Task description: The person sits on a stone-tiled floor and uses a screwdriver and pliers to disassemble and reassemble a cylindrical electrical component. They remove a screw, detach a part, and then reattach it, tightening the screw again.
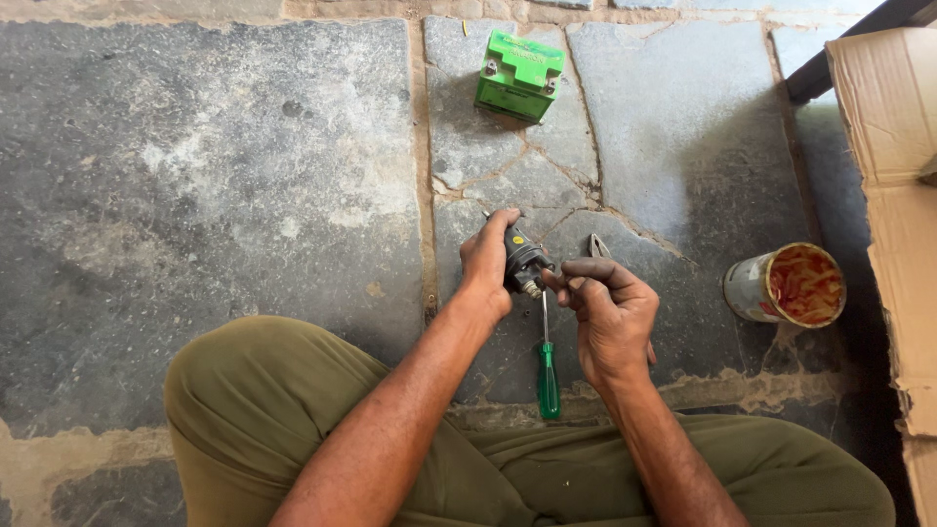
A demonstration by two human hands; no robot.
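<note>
Stone slab floor (244,176), rough and uneven, person sitting cross-legged on it in olive trousers (264,400). Cardboard box (893,195) along the right edge, flaps open. Green battery-type box (520,74) stands on the floor well ahead of the hands, two terminals on top, untouched. Open tin can (786,285) to the right, orange-red residue inside, apart from everything else. Left hand (485,263) is wrapped shut around a small dark cylindrical part (522,262), looks like a compact motor or solenoid body, held up off the floor just in front of the knees with a short brass-coloured threaded end pointing toward the right hand. Right hand (610,312) has fingertips pinched at that threaded end; whether it's holding a small nut or only touching the stud, can't tell, too small. Green-handled screwdriver (548,366) lies on the floor directly under the hands, blade pointing away from the person, not being held. Pliers (598,245) on the floor just beyond the right hand, mostly hidden by it. Handling read: the part looks like metal, rigid, dense for its size, so a full-palm wrap on the barrel is the right hold, as now. Surface looks grimy, likely oily, so slip risk under torque; grip the body, not the stud. Threads and any terminal at the tip are the delicate bit, keep side load off them. A drop onto stone could chip or bend that end.
</note>
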